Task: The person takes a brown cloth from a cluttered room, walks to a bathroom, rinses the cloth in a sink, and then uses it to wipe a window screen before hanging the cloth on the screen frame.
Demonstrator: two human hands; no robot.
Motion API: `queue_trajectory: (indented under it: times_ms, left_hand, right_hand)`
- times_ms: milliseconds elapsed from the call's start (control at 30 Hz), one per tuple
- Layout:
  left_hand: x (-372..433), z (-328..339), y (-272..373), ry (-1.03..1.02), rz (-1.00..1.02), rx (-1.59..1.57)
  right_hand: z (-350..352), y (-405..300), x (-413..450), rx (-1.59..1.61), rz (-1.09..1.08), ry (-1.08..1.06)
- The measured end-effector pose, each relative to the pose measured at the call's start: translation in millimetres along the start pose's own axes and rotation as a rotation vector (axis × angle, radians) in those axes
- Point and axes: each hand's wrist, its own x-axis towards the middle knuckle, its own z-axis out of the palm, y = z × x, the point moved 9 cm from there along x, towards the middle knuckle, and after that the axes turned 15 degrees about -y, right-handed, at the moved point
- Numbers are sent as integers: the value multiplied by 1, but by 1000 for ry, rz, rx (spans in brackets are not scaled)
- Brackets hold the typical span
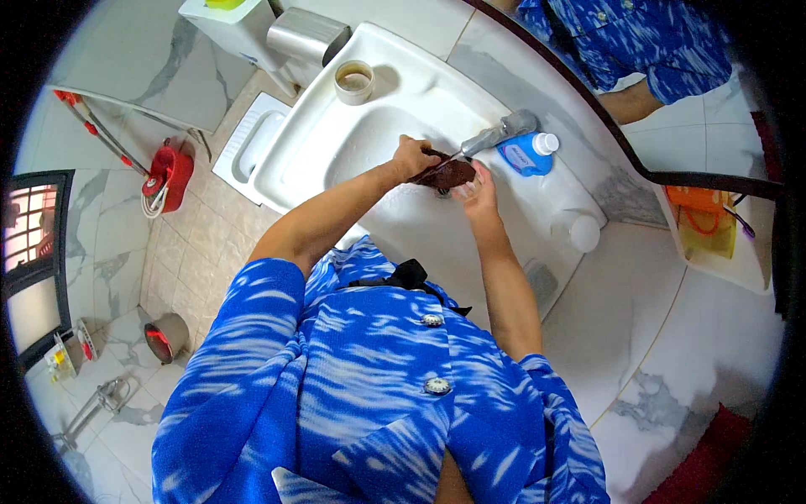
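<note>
Over the basin of a white washbasin [283,170], a dark reddish-brown object [453,174] is held between my two hands. Its exact kind cannot be told. My left hand [417,159] grips its left end, the thumb lying along the top. The fingers of my right hand [478,191] support its right end from beside and below. Directly above it is the spout of a metal faucet [491,137], and a thin stream of water appears to fall on the object. Part of the drain [442,193] shows beneath it.
A blue bottle [526,156] stands beside the faucet, with a white-capped container [578,232] and grey soap dish [540,281] farther right. A round tub [354,82] sits on the left ledge. The mirror edge [604,120] slants above. A squat toilet [255,142] lies left.
</note>
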Motion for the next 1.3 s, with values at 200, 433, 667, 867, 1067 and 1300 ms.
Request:
queue_trajectory:
  times_ms: [200, 433, 667, 867, 1067, 1300]
  left_hand:
    - [-73, 9, 130, 22, 378, -322]
    - [-100, 7, 140, 442, 476, 4]
    - [-60, -15, 104, 359, 344, -7]
    - [-33, -16, 22, 419, 191, 0]
    - [-7, 40, -19, -128, 104, -211]
    - [-15, 35, -4, -4, 22, -40]
  right_hand:
    - [9, 38, 28, 641, 54, -500]
    - [47, 45, 42, 509, 71, -606]
    - [34, 48, 57, 371, 62, -348]
    - [38, -7, 33, -270, -176, -123]
    - [37, -44, 15, -846, -362, -78]
    - [41, -39, 3, -518, -404, -327]
